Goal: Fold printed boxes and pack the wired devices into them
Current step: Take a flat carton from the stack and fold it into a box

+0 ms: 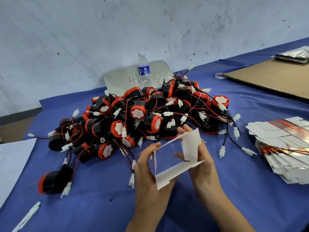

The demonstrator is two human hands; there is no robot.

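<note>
Water bottle (143,71) before a metal tray (117,81) leaning on the wall (100,30), cardboard sheet (270,77) far right, white paper (11,161) left

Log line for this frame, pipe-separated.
stage: box folding | left hand: grips white cardboard box, opened square | right hand: grips its flap side | black-and-red wired devices: heaped behind

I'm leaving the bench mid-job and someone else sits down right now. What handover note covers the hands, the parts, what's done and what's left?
Left hand: grips the left wall of the half-folded box.
Right hand: holds its right side, fingers behind the raised flap.
Box: opened into a square sleeve held above the table, flaps not closed, nothing inside.
Wired devices: heaped in a tangled pile mid-table; one lies apart at near left.
Flat printed boxes: stacked at right.
Done: one box opened up; no packed box is in view.
Left: close this box's flaps, pack one device, then repeat for the pile.
</note>
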